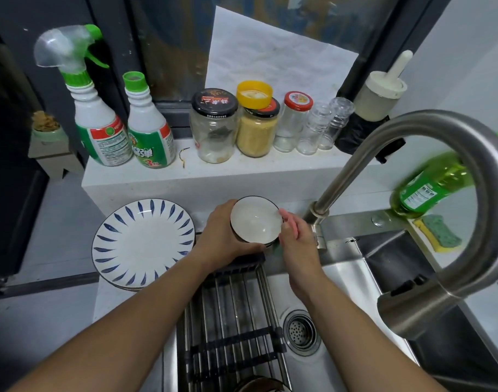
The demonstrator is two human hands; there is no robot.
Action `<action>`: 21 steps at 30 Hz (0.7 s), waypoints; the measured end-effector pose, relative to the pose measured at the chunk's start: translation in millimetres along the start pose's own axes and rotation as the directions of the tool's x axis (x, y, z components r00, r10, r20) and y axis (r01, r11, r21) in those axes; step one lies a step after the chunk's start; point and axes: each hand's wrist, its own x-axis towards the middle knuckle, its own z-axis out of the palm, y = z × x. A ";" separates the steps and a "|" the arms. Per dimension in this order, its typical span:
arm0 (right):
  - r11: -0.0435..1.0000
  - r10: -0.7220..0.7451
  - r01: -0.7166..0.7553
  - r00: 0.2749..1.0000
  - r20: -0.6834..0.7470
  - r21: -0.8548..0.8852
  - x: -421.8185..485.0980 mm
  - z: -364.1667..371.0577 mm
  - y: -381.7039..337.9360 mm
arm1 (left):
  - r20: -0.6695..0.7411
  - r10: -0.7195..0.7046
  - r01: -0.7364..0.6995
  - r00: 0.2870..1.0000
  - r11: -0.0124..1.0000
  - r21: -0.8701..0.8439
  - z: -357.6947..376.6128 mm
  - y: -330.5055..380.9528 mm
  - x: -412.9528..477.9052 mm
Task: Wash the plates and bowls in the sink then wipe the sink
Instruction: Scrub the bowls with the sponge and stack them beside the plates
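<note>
A small bowl [255,220], white inside and dark outside, is tilted toward me above the far edge of the steel sink [347,278]. My left hand [219,236] grips its left side and underside. My right hand [296,236] pinches its right rim, and a bit of green shows under those fingers. A white plate with blue leaf marks [143,241] lies on another plate on the counter to the left. The dark rim of another dish [259,384] shows at the bottom edge under the rack.
A sliding metal rack [231,321] spans the sink's left half, beside the drain strainer [301,332]. The curved tap [440,165] arches over the right. A yellow-green sponge [437,233] and green soap bottle [429,188] sit at the right. Spray bottles and jars [214,125] line the ledge.
</note>
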 end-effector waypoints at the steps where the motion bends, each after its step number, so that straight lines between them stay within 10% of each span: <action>1: 1.000 0.000 0.000 1.000 0.006 0.008 1.5 -0.7 1.4 | 0.005 -0.005 0.005 1.000 1.000 0.006 0.7 -1.4 0.8; 21: 0.985 -0.171 0.168 0.980 -0.101 -0.037 -48.6 -15.7 7.0 | 0.022 -0.105 0.104 0.994 0.993 0.050 6.4 -0.7 1.1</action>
